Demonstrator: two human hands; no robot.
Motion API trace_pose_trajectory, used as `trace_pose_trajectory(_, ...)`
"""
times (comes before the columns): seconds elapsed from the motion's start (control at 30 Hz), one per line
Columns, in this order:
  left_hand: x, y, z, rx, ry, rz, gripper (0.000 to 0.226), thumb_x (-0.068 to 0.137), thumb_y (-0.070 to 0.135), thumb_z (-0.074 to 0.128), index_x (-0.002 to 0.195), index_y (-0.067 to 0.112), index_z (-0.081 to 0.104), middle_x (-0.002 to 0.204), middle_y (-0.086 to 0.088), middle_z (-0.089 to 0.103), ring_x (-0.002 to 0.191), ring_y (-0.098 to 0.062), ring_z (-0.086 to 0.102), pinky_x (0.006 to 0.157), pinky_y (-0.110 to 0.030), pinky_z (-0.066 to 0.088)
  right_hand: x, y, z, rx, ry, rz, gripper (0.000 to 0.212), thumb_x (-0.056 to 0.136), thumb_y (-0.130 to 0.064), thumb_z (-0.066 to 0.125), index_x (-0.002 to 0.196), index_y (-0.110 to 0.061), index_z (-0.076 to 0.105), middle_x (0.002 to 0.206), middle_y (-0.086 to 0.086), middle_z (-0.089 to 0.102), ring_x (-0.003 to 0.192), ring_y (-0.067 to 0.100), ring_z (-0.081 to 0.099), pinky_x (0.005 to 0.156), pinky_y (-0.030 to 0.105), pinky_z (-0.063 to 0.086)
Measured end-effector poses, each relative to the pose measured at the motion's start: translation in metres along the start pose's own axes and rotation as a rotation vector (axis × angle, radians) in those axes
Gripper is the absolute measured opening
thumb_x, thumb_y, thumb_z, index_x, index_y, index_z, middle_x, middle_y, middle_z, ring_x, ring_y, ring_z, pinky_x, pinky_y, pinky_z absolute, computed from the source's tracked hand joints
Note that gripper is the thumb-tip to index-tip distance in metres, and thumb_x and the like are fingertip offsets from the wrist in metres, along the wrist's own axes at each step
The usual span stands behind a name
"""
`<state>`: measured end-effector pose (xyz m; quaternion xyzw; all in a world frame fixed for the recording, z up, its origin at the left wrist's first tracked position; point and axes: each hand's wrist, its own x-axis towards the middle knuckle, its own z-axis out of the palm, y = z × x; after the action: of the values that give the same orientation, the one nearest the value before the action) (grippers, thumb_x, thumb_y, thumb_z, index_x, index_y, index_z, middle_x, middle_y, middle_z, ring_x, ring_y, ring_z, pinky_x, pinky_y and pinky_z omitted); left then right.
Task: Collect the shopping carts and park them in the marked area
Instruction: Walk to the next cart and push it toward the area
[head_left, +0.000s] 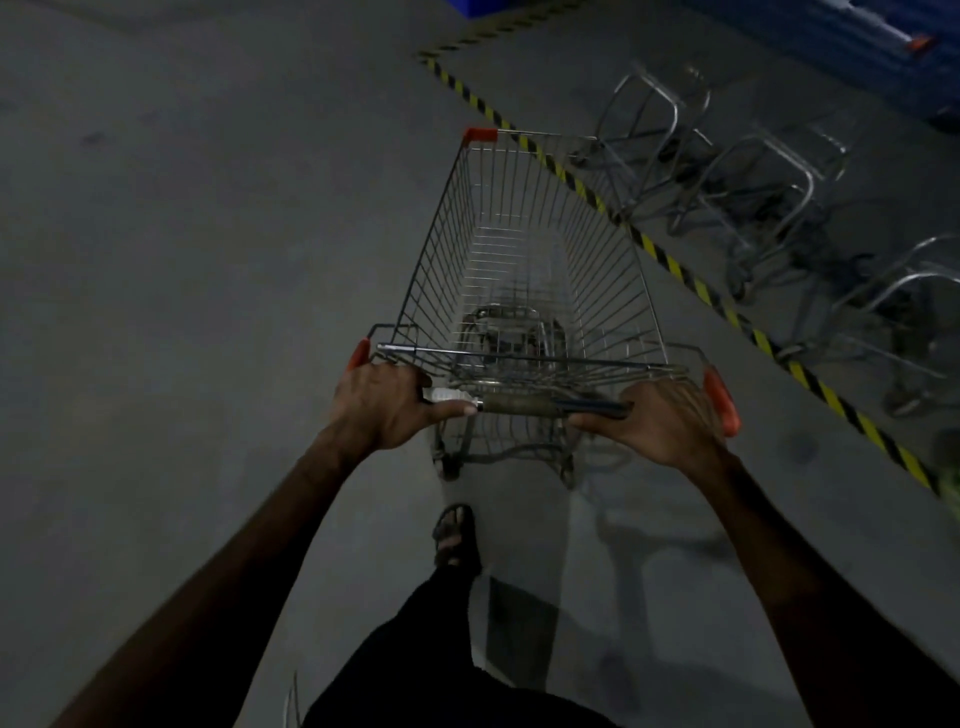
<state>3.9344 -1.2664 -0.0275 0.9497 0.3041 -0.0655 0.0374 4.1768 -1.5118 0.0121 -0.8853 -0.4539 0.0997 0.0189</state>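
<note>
Wire shopping cart (524, 270); orange corners

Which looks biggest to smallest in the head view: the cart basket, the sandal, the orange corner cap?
1. Cart basket, by far.
2. Sandal.
3. Corner cap, though it lies farthest from the camera, so its real size is unsure.
</note>
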Motion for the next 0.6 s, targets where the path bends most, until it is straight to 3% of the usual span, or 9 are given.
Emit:
trace_pose_trajectory(0.17,0.123,-0.052,-0.028,-0.028,-0.062,0.001,0.081,0.072,0.108,0.021,0.068,0.033,0.054,0.082,-0.001,0.071,0.106,-0.021,0.071,0.13,-0.054,0.01,0.127,-0.021,-0.033,-0.027,-0.029,0.004,0.069,0.076,-0.092,0.053,0.047,-0.032,0.035,0.048,-0.014,0.04,0.051,-0.002,0.038,0.075,0.031,0.034)
trace_pose_trajectory(0.23,0.174,-0.072,-0.039,-0.021,-0.072,0.007,0.082,0.072,0.107,0.023,0.072,0.032,0.057,0.09,-0.003,0.076,0.109,-0.021,0.071,0.13,-0.054,0.009,0.183,-0.02,-0.034,-0.071,-0.005,0.028,0.079,0.073,-0.1,0.044,0.047,-0.025,0.043,0.047,-0.007,0.052,0.052,0.002,0.049,0.082,0.036,0.049)
trace_pose_trajectory(0.33,0.248,-0.102,-0.052,-0.001,-0.09,0.031,0.092,0.068,0.11,0.016,0.072,0.029,0.06,0.094,-0.004,0.077,0.112,-0.021,0.069,0.13,-0.054,0.01,0.264,-0.016,-0.03,-0.113,-0.024,0.071,0.091,0.069,-0.106,0.034,0.055,-0.02,0.06,0.058,0.0,0.066,0.059,0.013,0.061,0.093,0.043,0.053)
trace_pose_trajectory(0.43,0.328,-0.13,-0.063,-0.012,-0.088,0.054,0.091,0.066,0.11,0.011,0.067,0.03,0.054,0.099,-0.004,0.077,0.117,-0.022,0.067,0.13,-0.054,0.011,0.346,-0.011,-0.029,-0.028,0.022,0.053,0.098,0.066,-0.109,0.034,0.052,-0.015,0.06,0.049,0.0,0.059,0.051,0.013,0.056,0.07,0.038,0.06)
trace_pose_trajectory(0.6,0.463,-0.172,-0.075,0.004,-0.028,0.061,0.095,0.069,0.111,0.017,0.068,0.028,0.061,0.103,-0.003,0.078,0.12,-0.021,0.066,0.129,-0.052,0.014,0.473,-0.012,-0.05,-0.004,0.077,0.047,0.09,0.065,-0.106,0.04,0.046,-0.018,0.043,0.042,0.0,0.047,0.044,0.015,0.05,0.05,0.03,0.044)
